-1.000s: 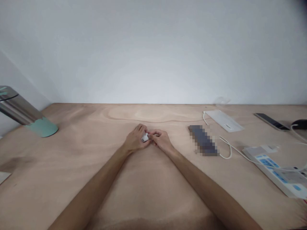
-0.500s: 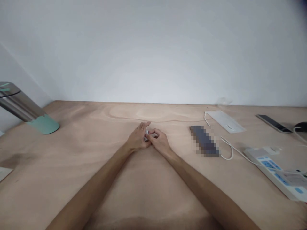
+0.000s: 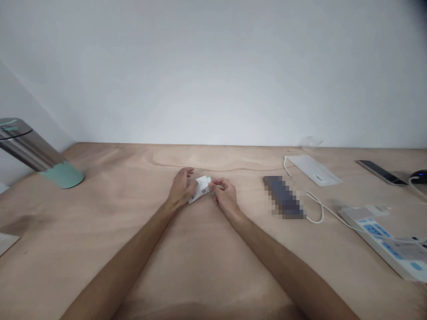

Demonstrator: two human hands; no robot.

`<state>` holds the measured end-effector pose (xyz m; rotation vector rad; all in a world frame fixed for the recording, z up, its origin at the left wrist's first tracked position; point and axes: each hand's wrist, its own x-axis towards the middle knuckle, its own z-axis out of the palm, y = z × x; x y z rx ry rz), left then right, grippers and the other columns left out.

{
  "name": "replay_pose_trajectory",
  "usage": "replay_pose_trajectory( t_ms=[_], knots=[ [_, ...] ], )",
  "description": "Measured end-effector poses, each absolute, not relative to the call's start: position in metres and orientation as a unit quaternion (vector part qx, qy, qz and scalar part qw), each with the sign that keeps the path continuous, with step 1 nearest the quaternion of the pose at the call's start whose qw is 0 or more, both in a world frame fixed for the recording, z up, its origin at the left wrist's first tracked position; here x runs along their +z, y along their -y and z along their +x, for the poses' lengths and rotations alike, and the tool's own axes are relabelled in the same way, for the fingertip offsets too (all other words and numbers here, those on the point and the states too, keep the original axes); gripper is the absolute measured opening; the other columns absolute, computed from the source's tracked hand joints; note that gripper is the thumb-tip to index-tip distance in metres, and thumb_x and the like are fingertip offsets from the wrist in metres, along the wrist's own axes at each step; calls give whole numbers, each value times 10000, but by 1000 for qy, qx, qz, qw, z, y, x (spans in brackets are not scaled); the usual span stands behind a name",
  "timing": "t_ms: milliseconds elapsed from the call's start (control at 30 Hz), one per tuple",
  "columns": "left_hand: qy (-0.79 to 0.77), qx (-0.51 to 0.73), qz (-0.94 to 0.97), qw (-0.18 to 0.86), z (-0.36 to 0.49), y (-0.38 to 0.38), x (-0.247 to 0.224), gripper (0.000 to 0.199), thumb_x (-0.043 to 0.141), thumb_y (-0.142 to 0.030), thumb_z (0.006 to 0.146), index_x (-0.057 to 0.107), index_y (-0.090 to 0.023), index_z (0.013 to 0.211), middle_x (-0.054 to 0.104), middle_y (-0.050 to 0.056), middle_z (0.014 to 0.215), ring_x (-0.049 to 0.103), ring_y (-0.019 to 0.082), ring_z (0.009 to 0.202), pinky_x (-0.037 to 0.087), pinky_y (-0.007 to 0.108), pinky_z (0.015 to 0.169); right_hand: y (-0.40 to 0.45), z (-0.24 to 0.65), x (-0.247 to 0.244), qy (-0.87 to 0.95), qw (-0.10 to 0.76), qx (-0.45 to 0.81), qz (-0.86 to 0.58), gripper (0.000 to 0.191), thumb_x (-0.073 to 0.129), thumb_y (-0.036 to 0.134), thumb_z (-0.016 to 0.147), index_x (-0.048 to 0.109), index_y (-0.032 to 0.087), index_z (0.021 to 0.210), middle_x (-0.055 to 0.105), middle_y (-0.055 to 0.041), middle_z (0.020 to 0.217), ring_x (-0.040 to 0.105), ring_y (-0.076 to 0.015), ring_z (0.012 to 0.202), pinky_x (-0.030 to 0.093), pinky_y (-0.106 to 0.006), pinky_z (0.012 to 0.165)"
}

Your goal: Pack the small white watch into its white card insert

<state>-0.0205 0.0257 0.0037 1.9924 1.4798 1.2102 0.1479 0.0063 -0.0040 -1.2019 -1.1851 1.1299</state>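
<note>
A small white tube (image 3: 200,189) with grey print lies aslant between my hands at the middle of the table. My left hand (image 3: 181,186) holds its left side, the thumb laid over it and the other fingers reaching past it. At the tube's right end, where a small whitish cap-like piece shows, the thumb and forefinger of my right hand (image 3: 225,194) are pinched together. What exactly those fingertips grip is too small to make out clearly.
On the left stands a steel bottle (image 3: 46,153) with a green base. To the right lie a blurred dark phone (image 3: 283,198), a white pouch-like sheet (image 3: 313,170), another phone (image 3: 380,172), a white cable (image 3: 323,209) and a power strip (image 3: 383,240).
My left hand has shifted left and my hands have drawn slightly apart. The white tube, mostly covered before, now shows between them. My right hand has stayed nearly in place.
</note>
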Motion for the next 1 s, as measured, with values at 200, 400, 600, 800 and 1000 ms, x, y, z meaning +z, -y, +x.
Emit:
replay_pose_trajectory(
  t_ms=[200,400,600,800,1000],
  knots=[
    [-510,458,624,376,-16,-28,3,449,634,-429,738,494,-182,1086,607,63,987,603,177,793,495,329,712,-6,148,1,453,586,487,-464,284,591,457,750,526,211,877,612,0,901,407,-27,339,325,-182,285],
    [-458,509,577,446,-6,-21,7,461,705,-457,676,541,-182,1009,623,13,789,612,160,707,487,276,629,-6,149,2,449,550,544,-447,473,658,459,716,470,232,1086,626,12,838,471,-47,340,340,-169,291],
    [-503,541,512,437,-3,-21,6,542,759,-456,616,527,-174,1017,635,20,770,601,148,628,454,234,528,-11,152,0,471,510,573,-436,457,708,451,675,556,200,1026,664,-8,830,502,-54,379,343,-160,305],
    [-505,555,498,435,0,-23,2,607,781,-458,587,499,-184,1049,643,36,828,617,164,693,465,240,566,-7,150,3,468,525,528,-476,429,673,458,703,527,235,1038,633,32,776,491,-60,354,306,-157,267],
    [-489,577,430,492,10,-19,5,632,805,-450,564,498,-166,1038,641,53,870,613,172,756,469,263,647,-6,149,3,451,532,511,-503,397,661,437,708,475,244,1001,566,91,635,383,-42,274,252,-160,244]
  ],
)
